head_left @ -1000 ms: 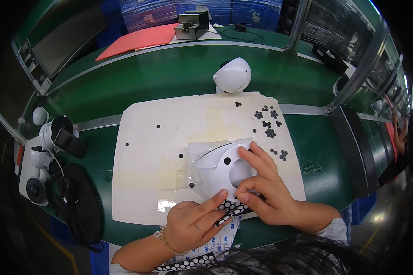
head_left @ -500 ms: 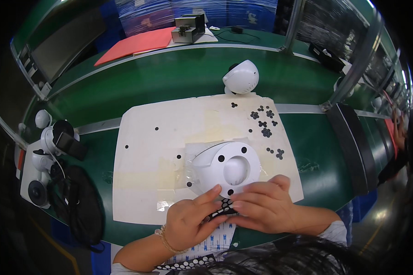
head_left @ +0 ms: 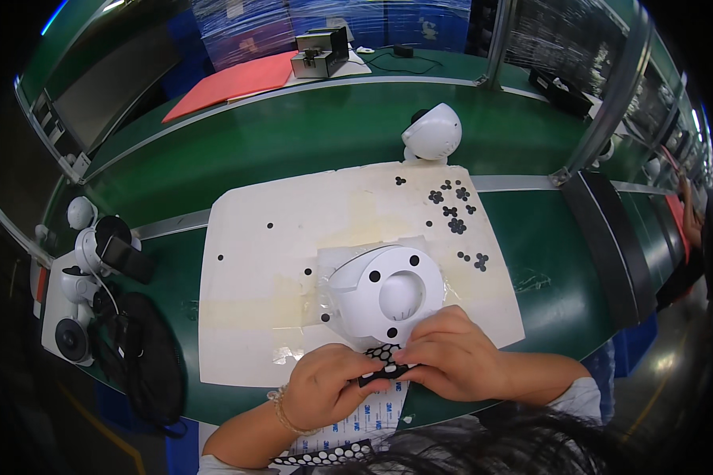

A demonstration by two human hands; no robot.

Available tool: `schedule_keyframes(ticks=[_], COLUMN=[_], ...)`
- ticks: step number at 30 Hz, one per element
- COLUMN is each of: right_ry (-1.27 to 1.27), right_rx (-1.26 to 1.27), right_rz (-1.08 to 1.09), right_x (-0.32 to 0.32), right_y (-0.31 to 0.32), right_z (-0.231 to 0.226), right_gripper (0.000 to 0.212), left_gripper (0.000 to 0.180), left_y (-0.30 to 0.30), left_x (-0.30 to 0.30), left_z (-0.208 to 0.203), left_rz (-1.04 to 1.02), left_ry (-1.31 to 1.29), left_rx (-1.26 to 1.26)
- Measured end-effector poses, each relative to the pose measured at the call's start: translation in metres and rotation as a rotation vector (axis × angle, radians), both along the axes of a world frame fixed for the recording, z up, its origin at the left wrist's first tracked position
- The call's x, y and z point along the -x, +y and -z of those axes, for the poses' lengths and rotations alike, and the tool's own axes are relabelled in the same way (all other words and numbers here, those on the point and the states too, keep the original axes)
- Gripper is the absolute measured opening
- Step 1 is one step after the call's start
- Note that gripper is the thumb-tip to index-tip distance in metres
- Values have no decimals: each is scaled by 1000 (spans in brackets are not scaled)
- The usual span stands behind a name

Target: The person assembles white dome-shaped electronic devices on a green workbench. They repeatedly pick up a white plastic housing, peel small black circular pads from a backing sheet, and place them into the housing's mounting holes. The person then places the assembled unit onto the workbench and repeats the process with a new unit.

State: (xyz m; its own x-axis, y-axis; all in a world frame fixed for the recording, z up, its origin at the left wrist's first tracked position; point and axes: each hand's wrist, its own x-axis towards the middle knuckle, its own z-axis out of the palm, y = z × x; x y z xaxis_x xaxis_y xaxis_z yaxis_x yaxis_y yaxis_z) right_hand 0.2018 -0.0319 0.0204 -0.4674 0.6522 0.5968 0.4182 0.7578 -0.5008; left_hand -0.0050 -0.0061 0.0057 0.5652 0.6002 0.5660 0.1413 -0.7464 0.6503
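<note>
Between my left hand (head_left: 325,388) and my right hand (head_left: 455,360) is a black dot sheet (head_left: 385,353), a thin strip with rows of white round spots. Both hands pinch it, and it bends between my fingers. Just beyond them a white rounded camera housing (head_left: 348,294) lies on clear plastic film, its ring-shaped base toward me. Three black round pads (head_left: 414,260) sit on that ring around a wide hole. White backing paper with blue print (head_left: 364,419) lies below my hands, beside another dotted black strip (head_left: 325,456).
A pale board (head_left: 253,317) with loose black dots and clusters (head_left: 457,226) covers the green bench. A second white camera (head_left: 436,133) stands behind it. White camera parts (head_left: 75,285) and a black bag (head_left: 154,356) lie left; a long black box (head_left: 610,249) stands right.
My hands have drawn slightly back from the housing, and my left finger has left its rim. The held sheet is bent more. The camera at the back stands a little further right.
</note>
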Motion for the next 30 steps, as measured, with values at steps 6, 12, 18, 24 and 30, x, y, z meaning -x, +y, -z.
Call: schedule_keyframes(ticks=[6,12,18,24,30], right_ry=[23,-101,41,101,71], right_rx=[71,-245,27,240,252], right_rz=[-42,48,193,253,236], right_x=[-3,-1,-15,-26,-28], right_y=[1,-8,0,13,12], right_z=[2,0,3,12,11], right_gripper=[27,14,8,8,8], left_gripper=[17,15,21,23,24], left_y=[-1,-4,4,5,7], left_x=[-1,-1,0,0,0], left_z=[7,6,13,16,18], left_rz=[32,-9,70,55,20], left_ry=[-102,-74,0,74,126], left_rx=[46,12,-94,-237,-264])
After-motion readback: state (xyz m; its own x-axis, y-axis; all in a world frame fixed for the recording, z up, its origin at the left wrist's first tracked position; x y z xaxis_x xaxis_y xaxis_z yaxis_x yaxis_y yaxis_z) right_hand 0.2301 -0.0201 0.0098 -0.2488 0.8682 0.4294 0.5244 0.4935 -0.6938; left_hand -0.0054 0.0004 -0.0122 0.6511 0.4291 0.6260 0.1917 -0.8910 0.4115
